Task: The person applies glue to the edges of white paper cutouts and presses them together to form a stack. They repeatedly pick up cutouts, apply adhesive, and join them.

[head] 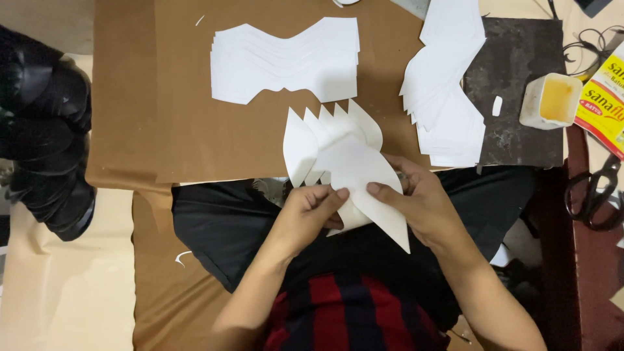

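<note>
Head view: left hand (312, 211) and right hand (416, 205) both grasping the fanned bundle of white pointed paper cut-outs (344, 166), thumbs on the top sheet. Bundle between the hands, long axis slanting from beyond the left hand down under the right palm. Flat white stack (286, 62) well beyond, on the brown board (195, 130).

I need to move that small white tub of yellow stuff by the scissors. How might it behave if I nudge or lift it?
The small white tub is open-topped and looks nearly full of yellow stuff, so a quick lift could probably spill or smear it. It looks squat and wide, so a gentle push would likely slide it across the dark mat rather than tip it. Its stained rim may be sticky.
</note>
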